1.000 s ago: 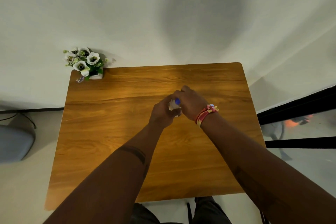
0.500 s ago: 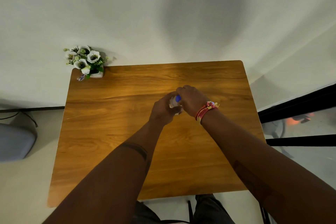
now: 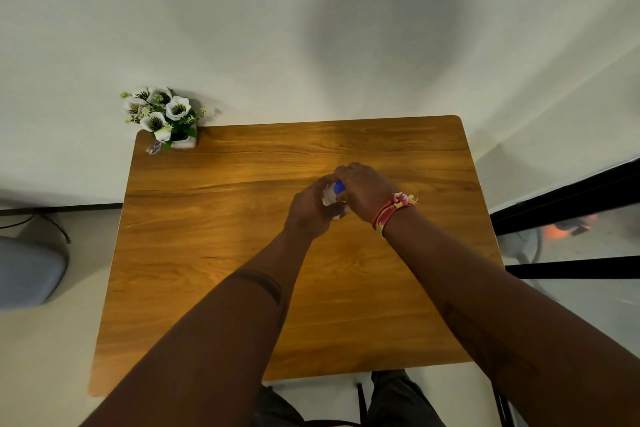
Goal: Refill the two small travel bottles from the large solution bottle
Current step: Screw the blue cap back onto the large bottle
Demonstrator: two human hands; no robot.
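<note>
Over the middle of the wooden table (image 3: 214, 253) both hands meet around one small white bottle (image 3: 329, 197) with a blue cap (image 3: 338, 187). My left hand (image 3: 310, 210) wraps the bottle's body from the left. My right hand (image 3: 363, 192), with a red and yellow bracelet at the wrist, closes over the blue cap from the right. Most of the bottle is hidden by the fingers, so I cannot tell which of the bottles it is. No other bottle shows in the head view.
A small white pot of white flowers (image 3: 162, 118) stands at the table's far left corner against the white wall. A grey seat (image 3: 27, 274) is on the floor at left. Dark window framing (image 3: 568, 198) runs along the right.
The hands stay locked on the bottle and cap with only slight shifts. The view has drifted a little, so the table sits marginally higher in frame.
</note>
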